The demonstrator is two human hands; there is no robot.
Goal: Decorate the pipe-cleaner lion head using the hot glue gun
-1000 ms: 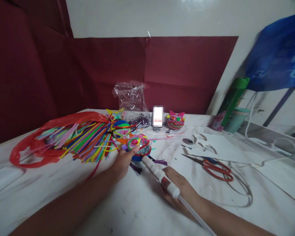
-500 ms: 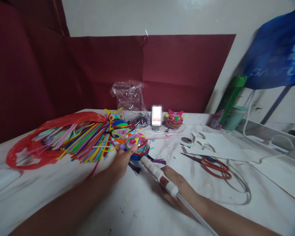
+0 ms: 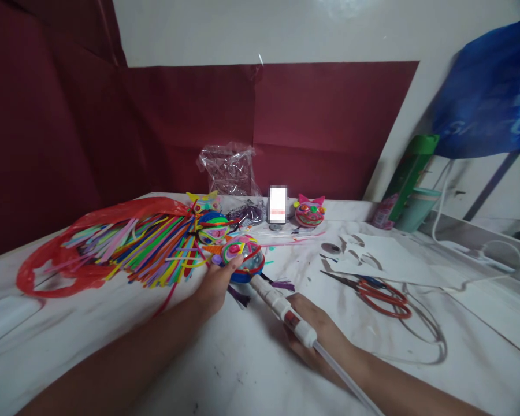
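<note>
In the head view, almost nothing has changed during the last second: the whole scene shifts a little, which is probably the camera, and both hands keep the same pose. I judge from this that the work stays at one spot, the lower edge of the ball (image 3: 253, 261). This ball is above the front middle of the surface (image 3: 242, 372), and the left hand (image 3: 215, 284) grips it, with the thumb on its front; the other fingers are mostly hidden. The right hand (image 3: 309, 316) is closed around the glue gun (image 3: 272, 296); its tip is at that edge, but I cannot tell if it touches. Now I count: one glue gun, one glue stick (image 3: 344, 375) coming from its back, one pair of scissors (image 3: 383, 297) at the right, one red bag (image 3: 143, 204), and two purple tassels (image 3: 240, 297) near the ball. Three more decorated heads stand behind: one blue-green (image 3: 215, 229), one yellow-eared (image 3: 205, 204), one pink (image 3: 311, 216). The coloured strips (image 3: 151, 248) are too many for counting.
</note>
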